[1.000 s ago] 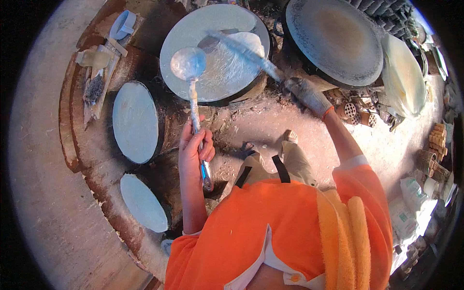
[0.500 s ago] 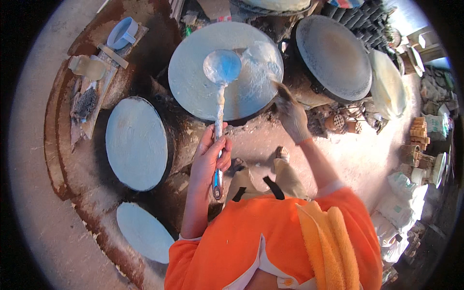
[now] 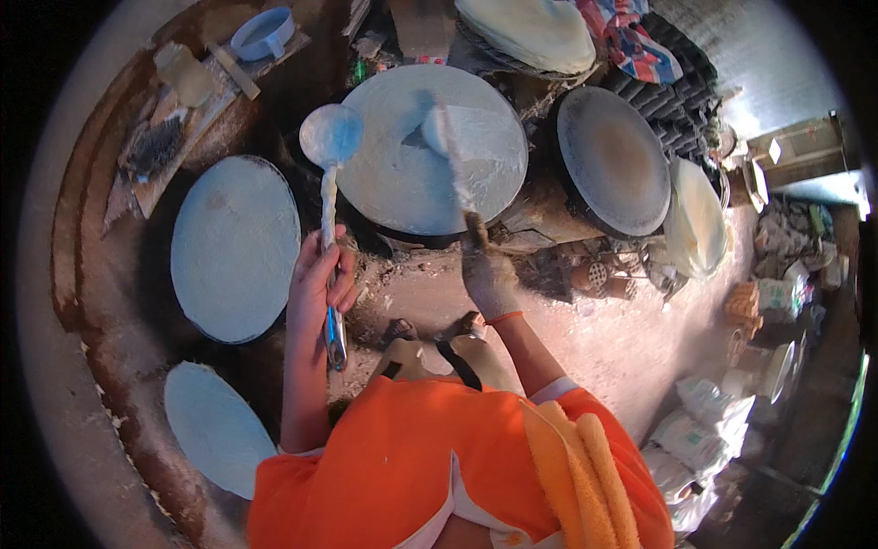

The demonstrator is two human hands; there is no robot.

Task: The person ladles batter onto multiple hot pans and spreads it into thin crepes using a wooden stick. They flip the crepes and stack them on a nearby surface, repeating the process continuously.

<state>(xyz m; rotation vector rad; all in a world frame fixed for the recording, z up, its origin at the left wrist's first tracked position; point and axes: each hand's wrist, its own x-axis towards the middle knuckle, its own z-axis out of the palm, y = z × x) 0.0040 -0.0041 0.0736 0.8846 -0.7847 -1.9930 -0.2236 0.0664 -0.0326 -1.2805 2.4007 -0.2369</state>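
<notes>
My left hand (image 3: 322, 274) grips a long-handled ladle (image 3: 331, 135) by its taped metal handle, the bowl raised at the left edge of the central round griddle (image 3: 384, 183). My right hand (image 3: 487, 270), in a dirty knit glove, is closed on a long, flat spreader (image 3: 450, 156), blurred, whose blade lies over that griddle among pale batter and a smoother whitish patch. Two more griddles (image 3: 233, 247) (image 3: 215, 425) covered in pale layers stand at the left. A dark griddle (image 3: 611, 160) with a brownish middle stands right of the central one.
A plank (image 3: 183, 137) at upper left holds a white container (image 3: 262, 32) and a jar (image 3: 183, 73). Stacked pale sheets (image 3: 695, 220) (image 3: 526, 32) lie right and behind, near black briquettes (image 3: 677, 78) and a patterned cloth. White sacks (image 3: 695, 430) lie on the floor (image 3: 622, 357) at right.
My view has shifted, showing more at the back and right. The spreader in my right hand has swung from slanting up-left to nearly upright across the griddle; the ladle stays raised in my left hand.
</notes>
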